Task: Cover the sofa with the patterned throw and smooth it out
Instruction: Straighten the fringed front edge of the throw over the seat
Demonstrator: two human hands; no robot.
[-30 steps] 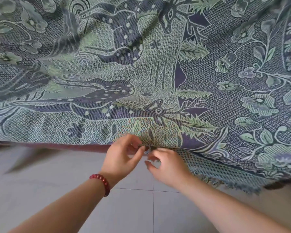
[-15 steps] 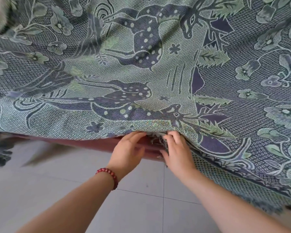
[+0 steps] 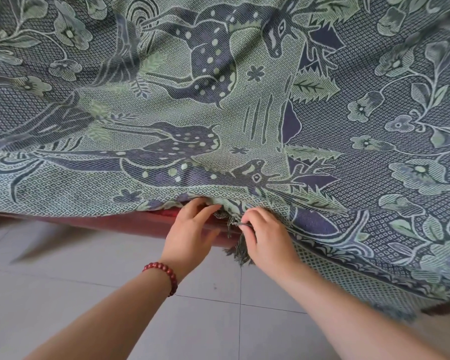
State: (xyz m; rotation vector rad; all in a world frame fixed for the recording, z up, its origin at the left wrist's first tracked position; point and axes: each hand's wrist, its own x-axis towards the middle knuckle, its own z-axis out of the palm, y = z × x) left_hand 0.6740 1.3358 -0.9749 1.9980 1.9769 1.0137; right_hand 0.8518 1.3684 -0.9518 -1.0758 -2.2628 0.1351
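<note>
The patterned throw (image 3: 244, 100), green and dark blue with deer and flowers, lies spread over the sofa and fills most of the view. A strip of the sofa's dark red front (image 3: 130, 222) shows under the throw's lifted hem. My right hand (image 3: 265, 237) pinches the fringed hem at the sofa's front edge, tassels hanging below the fingers. My left hand (image 3: 192, 235), with a red bead bracelet on the wrist, reaches under the hem beside it; its fingertips are hidden by the cloth.
Pale grey floor tiles (image 3: 115, 294) lie in front of the sofa. To the right the throw's fringed border (image 3: 374, 289) hangs down over the sofa front, almost to the floor.
Both hands have moved up to the sofa's front edge and lifted the hem there, baring the red sofa front. My right hand has taken hold of the fringe.
</note>
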